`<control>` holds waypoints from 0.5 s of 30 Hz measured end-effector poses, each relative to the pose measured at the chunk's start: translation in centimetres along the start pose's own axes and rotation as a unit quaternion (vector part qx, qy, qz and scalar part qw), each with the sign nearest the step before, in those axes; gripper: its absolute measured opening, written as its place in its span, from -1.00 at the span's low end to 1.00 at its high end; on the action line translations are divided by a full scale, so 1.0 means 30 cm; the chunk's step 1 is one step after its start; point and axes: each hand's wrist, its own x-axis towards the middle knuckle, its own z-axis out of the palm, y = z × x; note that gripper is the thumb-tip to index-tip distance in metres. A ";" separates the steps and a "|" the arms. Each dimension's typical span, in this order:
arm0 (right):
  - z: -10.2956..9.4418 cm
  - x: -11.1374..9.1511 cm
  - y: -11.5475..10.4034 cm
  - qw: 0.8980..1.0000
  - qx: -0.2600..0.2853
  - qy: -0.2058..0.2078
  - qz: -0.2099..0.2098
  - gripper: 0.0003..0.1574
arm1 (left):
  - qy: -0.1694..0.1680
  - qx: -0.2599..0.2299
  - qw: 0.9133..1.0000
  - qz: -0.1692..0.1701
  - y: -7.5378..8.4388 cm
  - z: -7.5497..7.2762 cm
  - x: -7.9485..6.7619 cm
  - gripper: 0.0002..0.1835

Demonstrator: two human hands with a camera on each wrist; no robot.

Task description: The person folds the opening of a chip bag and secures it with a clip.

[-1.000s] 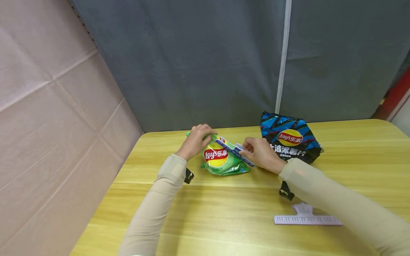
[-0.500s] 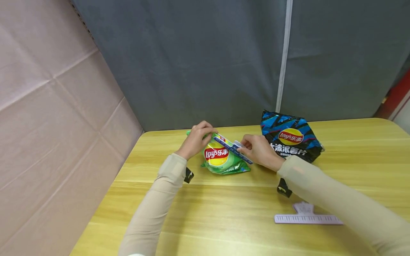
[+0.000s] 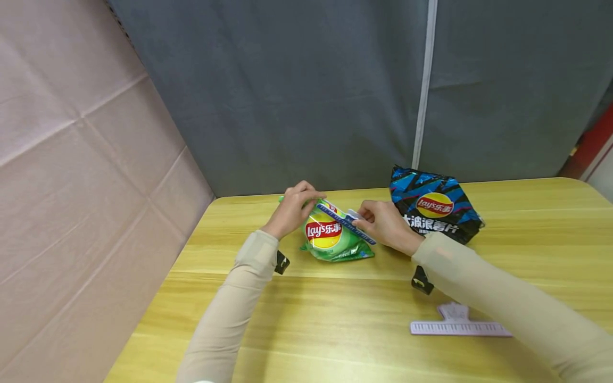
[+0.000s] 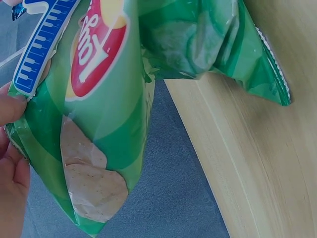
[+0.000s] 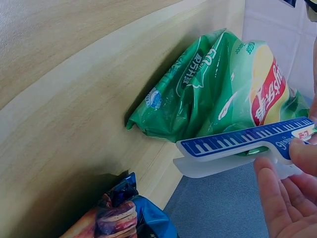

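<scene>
A green Lay's chip bag (image 3: 330, 242) stands tilted near the back of the table. My left hand (image 3: 294, 210) pinches its top edge at the left end; in the left wrist view the thumb (image 4: 11, 109) lies against the bag beside the clip's end. With my right hand (image 3: 383, 226) I squeeze the handle of a long blue and white bag clip (image 5: 237, 141) with piano keys printed on it. In the right wrist view the clip's jaws are parted at the near end, with the bag's top edge between them further along.
A black and blue Lay's bag (image 3: 433, 207) lies just right of my right hand. A pale purple piano-key clip (image 3: 460, 328) is near the front right, by my right sleeve. A grey curtain (image 3: 297, 106) hangs behind the table (image 3: 335, 330).
The blue clip and my right hand have shifted slightly left and up along the top of the green bag. My left hand keeps its hold, nearly still.
</scene>
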 end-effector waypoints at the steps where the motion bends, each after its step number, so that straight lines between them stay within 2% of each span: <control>1: 0.000 0.000 0.000 1.000 0.000 0.001 0.000 -0.82 | 0.003 0.005 1.000 0.001 0.001 -0.001 0.000 -0.77; 10: 0.001 -0.002 -0.002 1.000 0.007 0.006 0.003 -0.83 | 0.025 0.056 0.998 0.005 0.001 -0.006 0.000 -0.81; 15: 0.000 -0.004 -0.002 1.000 0.009 0.007 0.000 -0.83 | 0.032 0.060 0.998 0.004 0.003 -0.009 0.000 -0.82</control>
